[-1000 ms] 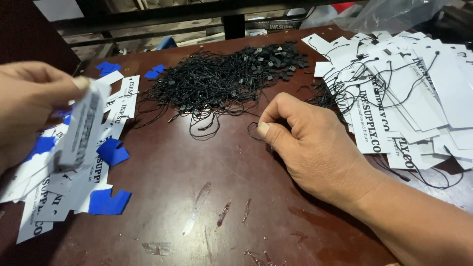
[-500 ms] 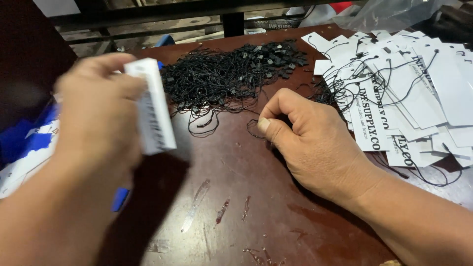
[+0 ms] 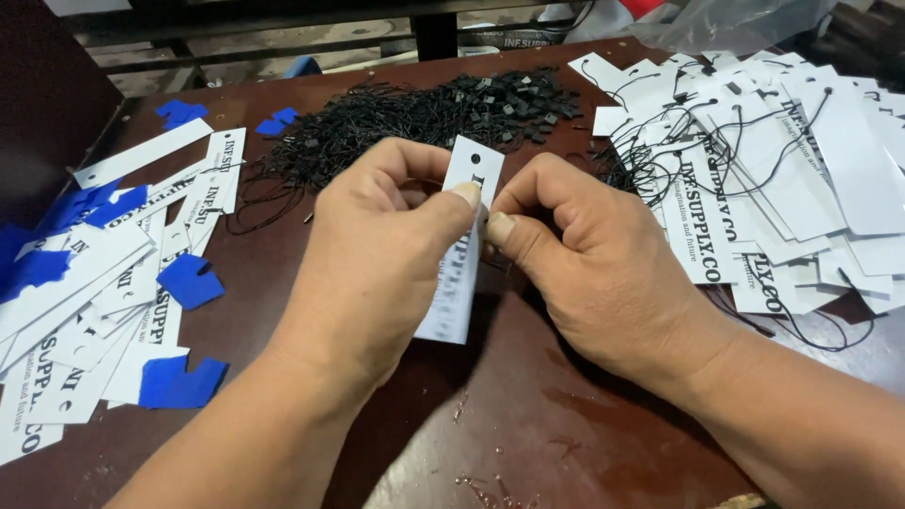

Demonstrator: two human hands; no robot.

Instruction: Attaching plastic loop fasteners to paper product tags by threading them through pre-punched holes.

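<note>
I have both hands together over the middle of the dark red-brown table (image 3: 283, 443). My left hand (image 3: 377, 259) is closed on a long white paper tag (image 3: 462, 254), thumb pressed on its face and the other fingers curled round behind, so the tag stands nearly upright with its punched hole at the top, just above my thumb tip. My right hand (image 3: 603, 273) meets it from the other side, thumb and forefinger pinched tight against the tag's edge right beside my left thumb; whether a cord sits in that pinch I cannot tell, the fingertips hide it. The lower end of the tag hangs free below my left fingers, above the bare wood. Out to the left of my left hand lie loose white tags (image 3: 123, 283) spread flat and overlapping, with small blue card pieces (image 3: 189, 281) among them. To the right of my right hand is a heap of tags already strung (image 3: 773, 160), thin black loops trailing over them. Beyond my fingertips, further up the table, sits a broad tangle of black string fasteners (image 3: 415, 118) with small black blocks mixed in. Past that, the table's far edge and a dark metal frame (image 3: 283, 24).
</note>
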